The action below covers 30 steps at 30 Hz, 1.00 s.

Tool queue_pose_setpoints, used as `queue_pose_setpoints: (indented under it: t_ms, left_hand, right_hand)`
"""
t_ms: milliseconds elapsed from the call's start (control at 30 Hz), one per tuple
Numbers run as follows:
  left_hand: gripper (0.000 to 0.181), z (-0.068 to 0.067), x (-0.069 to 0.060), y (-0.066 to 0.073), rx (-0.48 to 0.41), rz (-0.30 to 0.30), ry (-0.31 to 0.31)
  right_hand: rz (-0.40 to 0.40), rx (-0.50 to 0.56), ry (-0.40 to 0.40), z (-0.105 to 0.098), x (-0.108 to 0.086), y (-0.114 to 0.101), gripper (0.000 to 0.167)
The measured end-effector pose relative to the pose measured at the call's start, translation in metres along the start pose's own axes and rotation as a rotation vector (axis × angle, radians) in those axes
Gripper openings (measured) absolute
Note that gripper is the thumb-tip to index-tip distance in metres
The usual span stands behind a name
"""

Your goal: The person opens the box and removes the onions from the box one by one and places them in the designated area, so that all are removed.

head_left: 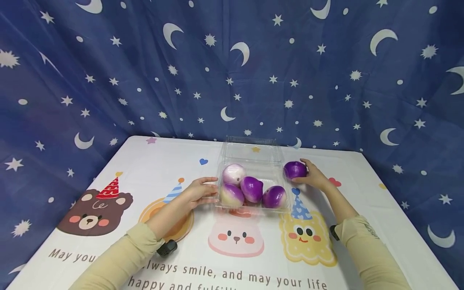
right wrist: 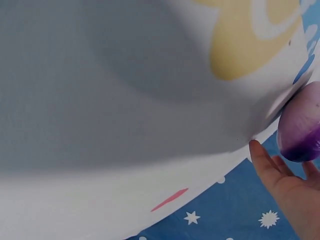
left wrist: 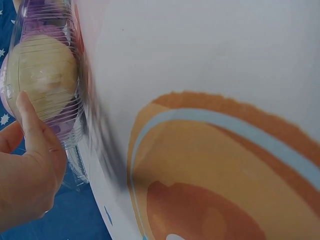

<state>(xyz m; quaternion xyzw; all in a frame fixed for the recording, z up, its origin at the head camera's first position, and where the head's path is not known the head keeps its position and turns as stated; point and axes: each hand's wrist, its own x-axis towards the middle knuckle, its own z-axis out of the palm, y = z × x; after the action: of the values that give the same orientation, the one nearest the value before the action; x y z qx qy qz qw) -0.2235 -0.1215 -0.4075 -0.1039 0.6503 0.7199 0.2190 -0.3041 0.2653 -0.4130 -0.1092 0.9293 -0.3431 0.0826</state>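
A clear plastic clamshell box stands lid-open near the table's far side. Inside lie several glossy purple-and-cream onions. My left hand rests against the box's left side, fingers fairly straight. Up close in the left wrist view, the thumb lies over the ribbed plastic. Just right of the box is one more purple onion. My right hand is around its right side, fingers beyond it and thumb on the near side. The right wrist view shows a gap between thumb and onion; finger contact is partly hidden.
A white tablecloth with cartoon prints and lettering covers the table. Behind it hangs a dark blue curtain with moons and stars, close to the table's far edge. The hinged lid leans back toward that edge.
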Motion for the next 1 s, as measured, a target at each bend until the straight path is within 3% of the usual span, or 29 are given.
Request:
queue_pose_setpoints:
  t_ms: [267,667,1000]
  left_hand:
    - [0.049,0.000,0.002,-0.002,0.003,0.002,0.001]
    - [0.050,0.000,0.002,-0.002,0.006,0.005,-0.007]
    - [0.050,0.000,0.001,-0.001,0.016,0.012,-0.008]
  right_hand:
    - [-0.037,-0.046,0.047,-0.002,-0.003,0.000,0.080]
    - [-0.175,-0.155,0.226,-0.003,-0.013,-0.021,0.062]
    - [-0.192,-0.158,0.244,0.000,-0.015,-0.032,0.056]
